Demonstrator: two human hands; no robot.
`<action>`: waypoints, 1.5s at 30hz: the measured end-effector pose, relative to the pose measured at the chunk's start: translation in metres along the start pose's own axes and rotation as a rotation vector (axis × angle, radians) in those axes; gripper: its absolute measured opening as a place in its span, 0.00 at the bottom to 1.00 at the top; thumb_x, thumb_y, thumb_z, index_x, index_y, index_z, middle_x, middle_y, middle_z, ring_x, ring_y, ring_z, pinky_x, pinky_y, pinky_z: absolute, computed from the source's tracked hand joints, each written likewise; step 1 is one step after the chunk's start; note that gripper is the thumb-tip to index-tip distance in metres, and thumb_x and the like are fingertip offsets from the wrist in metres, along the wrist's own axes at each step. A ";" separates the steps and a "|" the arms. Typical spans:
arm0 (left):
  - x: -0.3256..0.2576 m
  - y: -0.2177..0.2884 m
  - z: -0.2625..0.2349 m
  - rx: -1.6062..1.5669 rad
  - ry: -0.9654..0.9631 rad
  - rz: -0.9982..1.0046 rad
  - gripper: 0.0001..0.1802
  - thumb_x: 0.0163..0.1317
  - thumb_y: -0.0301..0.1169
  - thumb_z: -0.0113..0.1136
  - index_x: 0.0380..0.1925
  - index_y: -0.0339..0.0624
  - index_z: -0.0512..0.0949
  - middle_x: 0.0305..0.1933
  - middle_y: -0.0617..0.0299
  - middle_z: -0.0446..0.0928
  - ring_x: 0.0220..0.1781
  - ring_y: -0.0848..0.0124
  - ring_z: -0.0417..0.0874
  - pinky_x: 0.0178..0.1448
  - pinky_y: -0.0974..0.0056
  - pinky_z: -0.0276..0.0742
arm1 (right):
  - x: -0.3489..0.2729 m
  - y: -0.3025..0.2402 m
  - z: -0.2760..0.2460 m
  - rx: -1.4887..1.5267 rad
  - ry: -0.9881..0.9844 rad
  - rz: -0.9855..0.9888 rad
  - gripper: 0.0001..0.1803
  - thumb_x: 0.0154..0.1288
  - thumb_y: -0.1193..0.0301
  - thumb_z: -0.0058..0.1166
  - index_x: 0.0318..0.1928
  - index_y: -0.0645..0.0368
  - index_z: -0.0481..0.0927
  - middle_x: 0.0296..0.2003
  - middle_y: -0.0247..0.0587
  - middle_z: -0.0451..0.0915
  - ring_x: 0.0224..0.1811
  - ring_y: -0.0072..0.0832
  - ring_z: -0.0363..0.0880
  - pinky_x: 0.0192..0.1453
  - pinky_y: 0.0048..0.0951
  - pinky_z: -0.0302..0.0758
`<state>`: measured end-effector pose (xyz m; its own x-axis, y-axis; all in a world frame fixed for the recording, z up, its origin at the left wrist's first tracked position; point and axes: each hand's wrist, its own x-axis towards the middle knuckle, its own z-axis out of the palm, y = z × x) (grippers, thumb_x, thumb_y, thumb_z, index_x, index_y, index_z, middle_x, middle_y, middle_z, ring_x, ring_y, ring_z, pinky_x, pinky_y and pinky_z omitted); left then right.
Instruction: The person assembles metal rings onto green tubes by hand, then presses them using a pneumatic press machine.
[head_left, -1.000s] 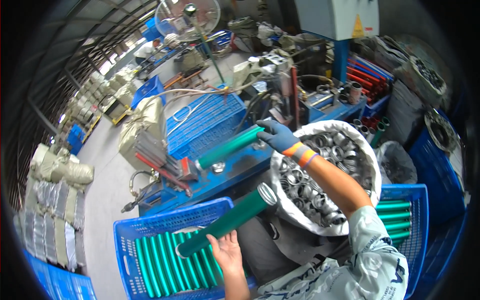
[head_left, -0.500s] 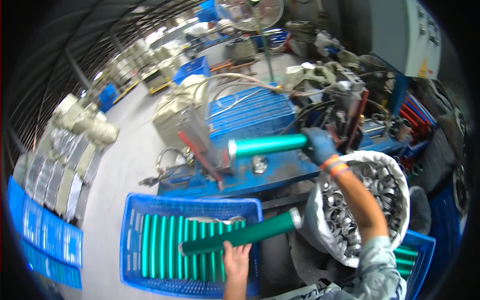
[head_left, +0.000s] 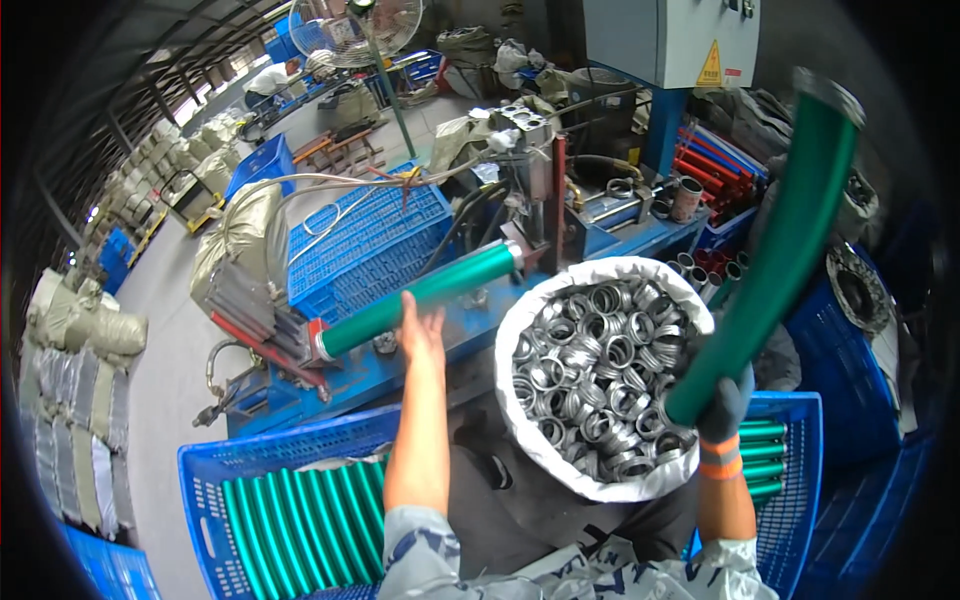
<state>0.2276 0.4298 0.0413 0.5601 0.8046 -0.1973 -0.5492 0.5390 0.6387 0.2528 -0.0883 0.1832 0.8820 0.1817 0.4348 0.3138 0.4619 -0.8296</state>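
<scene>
A green metal tube [head_left: 430, 293] with silver ends lies between the two heads of a bench machine [head_left: 285, 335]. My bare left hand [head_left: 422, 328] holds it from below near its middle, thumb up against its side. In my right hand [head_left: 725, 405], in a dark glove with an orange band at the wrist, is the lower end of a second green tube [head_left: 785, 245]. This one tilts up to the right, and a silver ring sits on its upper end. Between my arms stands a white sack [head_left: 508, 400] full of silver metal rings [head_left: 600, 365].
Blue crates of green tubes stand at lower left [head_left: 195, 490] and lower right [head_left: 808, 440]. Behind the bench are an upturned blue crate [head_left: 370, 240], hoses and a fan [head_left: 355, 30]. A grey control box [head_left: 660, 40] hangs at back right. Another person [head_left: 270, 82] works far off.
My left hand has carried its tube from above the left crate up to the machine. My right hand has drawn the other tube away from the machine to the right. The view has turned right.
</scene>
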 end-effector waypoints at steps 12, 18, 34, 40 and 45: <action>0.091 -0.043 -0.050 0.079 0.174 -0.169 0.51 0.73 0.53 0.83 0.81 0.32 0.69 0.83 0.35 0.72 0.86 0.37 0.74 0.84 0.35 0.81 | -0.065 -0.036 -0.059 -0.134 0.145 0.097 0.43 0.65 0.39 0.78 0.57 0.70 0.83 0.43 0.53 0.87 0.37 0.38 0.91 0.40 0.36 0.87; 0.105 -0.038 -0.067 -0.149 0.108 -0.066 0.39 0.73 0.36 0.81 0.79 0.39 0.73 0.81 0.47 0.75 0.89 0.46 0.69 0.95 0.34 0.58 | -0.062 -0.023 -0.061 -0.148 0.093 0.111 0.42 0.68 0.38 0.72 0.57 0.69 0.83 0.46 0.53 0.87 0.40 0.36 0.91 0.41 0.36 0.89; 0.088 -0.041 -0.023 0.147 0.380 -0.158 0.40 0.67 0.52 0.87 0.71 0.46 0.81 0.66 0.51 0.87 0.70 0.52 0.88 0.79 0.41 0.81 | -0.076 -0.032 -0.069 -0.150 0.153 0.166 0.40 0.71 0.42 0.72 0.61 0.69 0.81 0.48 0.52 0.86 0.40 0.36 0.90 0.42 0.37 0.90; 0.114 -0.024 -0.050 0.155 0.392 -0.183 0.52 0.64 0.53 0.90 0.81 0.46 0.73 0.84 0.53 0.73 0.78 0.44 0.80 0.79 0.37 0.79 | -0.071 -0.031 -0.061 -0.136 0.141 0.180 0.40 0.69 0.41 0.75 0.58 0.68 0.82 0.46 0.53 0.86 0.39 0.36 0.90 0.41 0.37 0.89; 0.094 -0.038 -0.036 0.246 0.327 -0.225 0.53 0.66 0.56 0.88 0.78 0.34 0.74 0.73 0.43 0.84 0.71 0.37 0.89 0.80 0.35 0.82 | -0.080 -0.022 -0.078 -0.139 0.192 0.204 0.43 0.68 0.42 0.78 0.63 0.69 0.81 0.50 0.54 0.88 0.41 0.38 0.92 0.43 0.39 0.91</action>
<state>0.2785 0.4944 -0.0283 0.4020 0.7322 -0.5498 -0.2507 0.6656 0.7030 0.2031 -0.1804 0.1396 0.9779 0.0852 0.1909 0.1565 0.3069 -0.9388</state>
